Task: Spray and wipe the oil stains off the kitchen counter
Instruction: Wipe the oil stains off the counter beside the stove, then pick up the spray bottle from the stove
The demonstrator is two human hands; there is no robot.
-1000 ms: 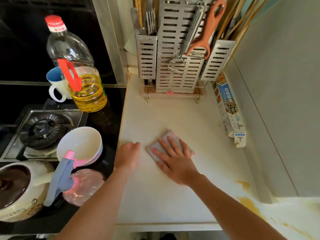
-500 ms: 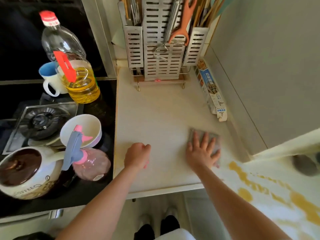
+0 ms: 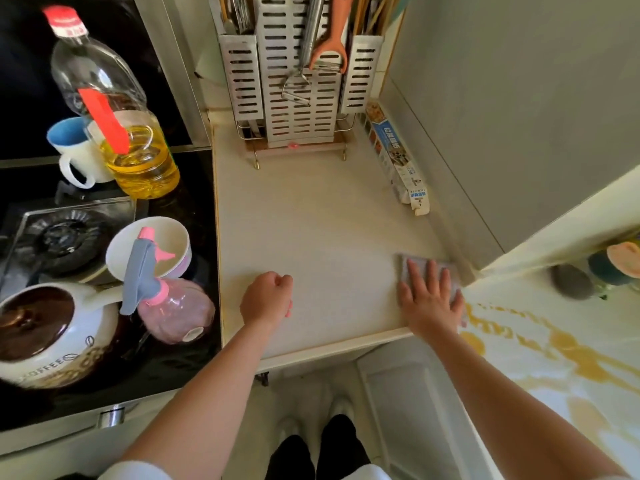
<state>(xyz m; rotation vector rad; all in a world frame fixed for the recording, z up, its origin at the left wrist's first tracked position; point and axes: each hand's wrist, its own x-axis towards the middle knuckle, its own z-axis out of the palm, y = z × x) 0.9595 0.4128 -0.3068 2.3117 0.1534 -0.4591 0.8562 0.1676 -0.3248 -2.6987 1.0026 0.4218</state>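
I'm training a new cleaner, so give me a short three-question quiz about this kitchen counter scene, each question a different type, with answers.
1. True or false: the right hand presses flat on the grey square cleaning cloth.
2. Multiple choice: where does the pink spray bottle with the grey trigger lie? A) on the pale counter B) on the black stovetop beside the white bowl C) in the left hand
3. Fill in: the yellow oil stains lie to the ___ of the cloth.

Key: 1 true. 2 B; the left hand is a closed fist resting on the pale counter, holding nothing visible. 3 right.
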